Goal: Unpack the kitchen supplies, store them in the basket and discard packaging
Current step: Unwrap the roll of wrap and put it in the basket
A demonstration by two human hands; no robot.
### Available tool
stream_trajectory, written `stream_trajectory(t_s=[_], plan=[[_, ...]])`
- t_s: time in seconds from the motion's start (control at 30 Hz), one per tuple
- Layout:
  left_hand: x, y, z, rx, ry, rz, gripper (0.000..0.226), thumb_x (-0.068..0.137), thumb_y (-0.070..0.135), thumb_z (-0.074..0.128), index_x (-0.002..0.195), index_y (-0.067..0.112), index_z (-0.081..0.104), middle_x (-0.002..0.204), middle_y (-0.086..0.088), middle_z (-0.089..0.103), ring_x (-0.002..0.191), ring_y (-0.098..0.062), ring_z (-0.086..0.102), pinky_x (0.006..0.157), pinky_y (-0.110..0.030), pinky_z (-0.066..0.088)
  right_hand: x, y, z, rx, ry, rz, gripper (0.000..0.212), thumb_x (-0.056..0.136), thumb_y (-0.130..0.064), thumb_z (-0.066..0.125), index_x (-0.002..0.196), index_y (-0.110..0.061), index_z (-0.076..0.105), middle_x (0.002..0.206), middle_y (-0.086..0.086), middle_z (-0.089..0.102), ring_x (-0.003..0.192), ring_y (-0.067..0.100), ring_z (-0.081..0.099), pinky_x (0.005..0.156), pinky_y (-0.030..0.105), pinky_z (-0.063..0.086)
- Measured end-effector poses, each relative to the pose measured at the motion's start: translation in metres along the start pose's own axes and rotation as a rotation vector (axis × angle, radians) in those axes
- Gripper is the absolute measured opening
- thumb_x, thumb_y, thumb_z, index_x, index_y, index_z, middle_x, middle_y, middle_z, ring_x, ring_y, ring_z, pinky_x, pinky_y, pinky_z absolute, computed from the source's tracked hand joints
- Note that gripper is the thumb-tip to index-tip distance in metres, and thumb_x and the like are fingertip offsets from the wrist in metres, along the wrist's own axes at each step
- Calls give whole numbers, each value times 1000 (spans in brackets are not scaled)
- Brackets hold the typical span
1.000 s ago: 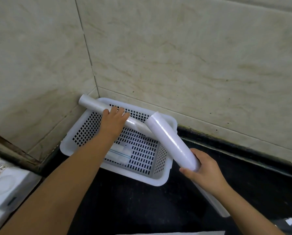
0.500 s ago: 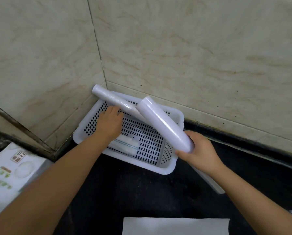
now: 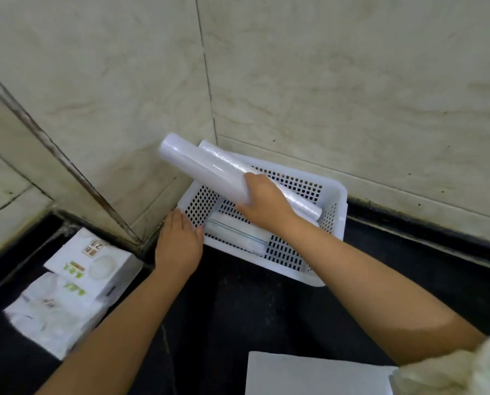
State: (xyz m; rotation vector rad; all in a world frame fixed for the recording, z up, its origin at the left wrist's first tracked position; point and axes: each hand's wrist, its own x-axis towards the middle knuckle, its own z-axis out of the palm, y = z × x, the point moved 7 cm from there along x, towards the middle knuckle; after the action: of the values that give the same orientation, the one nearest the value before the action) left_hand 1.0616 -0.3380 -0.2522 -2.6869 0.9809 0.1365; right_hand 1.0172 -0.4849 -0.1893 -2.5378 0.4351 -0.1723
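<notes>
A white perforated basket [image 3: 336, 220] sits in the tiled corner on the dark counter. My right hand [image 3: 262, 203] grips a white roll [image 3: 201, 169], held slanting over the basket with its far end above the left rim. A second, clear-wrapped roll [image 3: 300, 202] lies diagonally across the basket just behind it, one end sticking out past the back corner. A flat white packet with blue lines [image 3: 238, 233] lies on the basket floor. My left hand [image 3: 178, 243] rests against the basket's left end, fingers straight along the wall.
White boxes with green print [image 3: 78, 283] are stacked on the counter at the left. A flat white sheet [image 3: 309, 374] lies at the bottom edge, beside a pale sleeve [image 3: 471, 363] at the lower right. Tiled walls close the corner behind the basket.
My right hand has swung its roll leftward, alongside the other roll over the basket. My left hand has let go of the first roll and moved to the basket's left end.
</notes>
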Motion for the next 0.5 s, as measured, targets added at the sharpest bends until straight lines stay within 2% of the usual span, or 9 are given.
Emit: stream_trajectory(t_s=[0.1,0.23,0.37,0.5], plan=[[0,0,2,10,9,-1,49,101,10,6,146,-6,15,155,-31,5,146,-35,5,122,-44,-4,3,21,19,-113,-79,79,42,81,-12,60,118,-3,43,119,20,51,106,33,50,87,37,43],[2,-4,8,-123,-50,-108,52,103,19,7,147,-8,6,156,-27,2,147,-32,4,123,-39,-1,11,39,29,-182,-129,144,43,83,-10,58,120,1,40,120,22,49,108,35,48,90,41,42],[2,-5,3,-367,0,-189,54,102,25,22,146,-6,13,157,-21,11,146,-31,11,121,-39,8,19,43,29,-212,-4,139,38,83,-5,55,117,6,43,120,25,46,106,37,46,90,43,44],[3,-8,9,-404,28,-217,55,103,25,12,146,-9,6,157,-24,5,147,-30,5,123,-37,3,21,44,33,-270,74,34,32,86,-2,50,115,9,43,119,25,46,104,34,44,88,38,40]])
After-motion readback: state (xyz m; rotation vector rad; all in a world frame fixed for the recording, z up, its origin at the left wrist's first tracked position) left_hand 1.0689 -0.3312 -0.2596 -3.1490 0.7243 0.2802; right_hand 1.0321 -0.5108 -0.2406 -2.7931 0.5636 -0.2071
